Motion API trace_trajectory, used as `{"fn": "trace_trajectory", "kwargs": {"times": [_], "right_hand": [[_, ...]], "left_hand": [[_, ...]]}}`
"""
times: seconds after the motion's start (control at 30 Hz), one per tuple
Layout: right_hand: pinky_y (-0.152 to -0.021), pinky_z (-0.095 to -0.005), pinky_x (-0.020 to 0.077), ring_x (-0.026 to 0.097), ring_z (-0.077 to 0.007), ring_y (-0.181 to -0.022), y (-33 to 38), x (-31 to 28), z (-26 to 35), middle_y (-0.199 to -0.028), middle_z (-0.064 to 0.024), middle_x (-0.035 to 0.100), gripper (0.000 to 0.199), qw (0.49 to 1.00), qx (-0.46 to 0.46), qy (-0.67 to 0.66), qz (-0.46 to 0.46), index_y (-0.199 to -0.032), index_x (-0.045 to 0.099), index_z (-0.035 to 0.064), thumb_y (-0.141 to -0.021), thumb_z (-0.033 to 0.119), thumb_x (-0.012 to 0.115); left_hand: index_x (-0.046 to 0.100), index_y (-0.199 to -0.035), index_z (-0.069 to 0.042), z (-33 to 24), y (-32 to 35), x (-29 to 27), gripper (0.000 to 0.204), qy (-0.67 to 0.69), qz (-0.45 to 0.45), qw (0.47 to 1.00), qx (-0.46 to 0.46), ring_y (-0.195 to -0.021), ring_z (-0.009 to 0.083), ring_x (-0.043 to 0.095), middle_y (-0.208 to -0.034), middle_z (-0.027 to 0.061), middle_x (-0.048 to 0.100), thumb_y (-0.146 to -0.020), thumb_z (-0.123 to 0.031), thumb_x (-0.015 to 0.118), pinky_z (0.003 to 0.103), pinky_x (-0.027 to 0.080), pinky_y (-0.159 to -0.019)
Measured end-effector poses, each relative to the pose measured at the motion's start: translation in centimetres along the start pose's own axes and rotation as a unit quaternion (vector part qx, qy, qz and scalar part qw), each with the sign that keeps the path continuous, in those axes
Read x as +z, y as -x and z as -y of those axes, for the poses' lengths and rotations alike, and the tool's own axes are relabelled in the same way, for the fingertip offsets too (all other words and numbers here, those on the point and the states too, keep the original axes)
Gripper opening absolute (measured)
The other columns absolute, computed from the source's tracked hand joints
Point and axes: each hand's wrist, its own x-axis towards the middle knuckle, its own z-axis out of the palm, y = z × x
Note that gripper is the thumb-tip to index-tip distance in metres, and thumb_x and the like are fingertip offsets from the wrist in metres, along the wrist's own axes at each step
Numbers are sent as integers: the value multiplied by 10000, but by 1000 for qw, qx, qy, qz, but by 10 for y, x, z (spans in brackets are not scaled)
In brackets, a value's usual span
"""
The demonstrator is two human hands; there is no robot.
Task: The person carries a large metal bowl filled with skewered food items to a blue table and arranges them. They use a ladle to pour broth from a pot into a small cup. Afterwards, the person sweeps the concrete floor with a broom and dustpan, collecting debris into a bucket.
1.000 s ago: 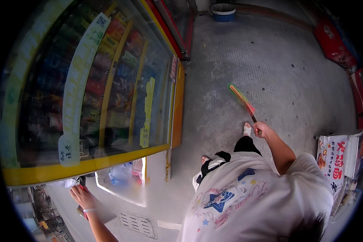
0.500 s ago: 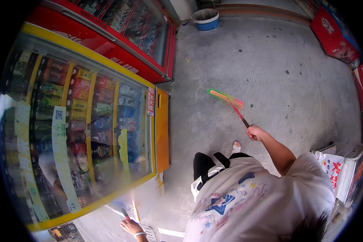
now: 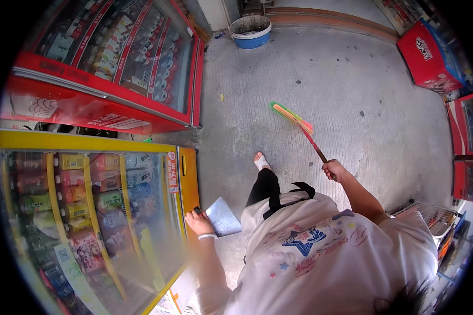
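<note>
Two hands: left (image 3: 198,222) gripping one flat grey dustpan (image 3: 223,217); right (image 3: 333,170) clenched on one slim neon-bristled broom (image 3: 298,124), rough concrete floor (image 3: 347,79).

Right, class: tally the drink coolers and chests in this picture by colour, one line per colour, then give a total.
Red: 4, the glass-door cooler, the chest and two cabinets at the right edge.
Yellow: 1, the glass-door cooler.
Total: 5
</note>
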Motion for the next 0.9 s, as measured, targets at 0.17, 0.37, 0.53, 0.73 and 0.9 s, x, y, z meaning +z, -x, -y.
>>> {"fn": "trace_trajectory", "kwargs": {"times": [0.17,0.37,0.53,0.73,0.9], "right_hand": [[-340,-285,365,421,-123,-382,-46,-42,101,-518,-33,473,204,996,-9,-31,-77,-608,487,63,-800,73,556],[-332,-294,372,421,-124,-382,-132,-104,213,-537,-37,475,134,968,-50,-183,-163,-713,490,33,-827,95,522],[-307,-331,318,421,-175,-365,-258,-161,319,-533,-73,453,159,952,5,-192,-237,-731,454,-23,-851,81,461],[-338,-369,345,533,-227,-444,-452,-256,509,-600,-136,548,180,944,34,-118,-307,-722,550,-52,-828,47,444],[-345,-337,345,482,-203,-439,-601,-326,670,-586,-83,483,103,936,38,-225,-270,-757,496,24,-846,58,455]], "left_hand": [[561,-838,18,-113,-205,53,164,51,-64,995,65,-820,376,513,-838,186,501,-752,-80,662,461,427,-729],[572,-635,75,-244,-403,139,374,87,-132,986,50,-668,410,542,-761,237,531,-884,-201,612,490,434,-657],[537,-620,94,-313,-518,231,597,153,-146,962,-172,-594,425,582,-631,255,581,-838,-445,673,491,444,-555],[641,-791,126,-435,-609,308,617,35,1,909,-414,-680,389,647,-795,268,664,-805,-489,692,466,498,-589],[666,-845,101,-524,-659,388,511,97,62,883,-455,-750,336,667,-824,223,684,-801,-406,716,412,523,-679]]}}
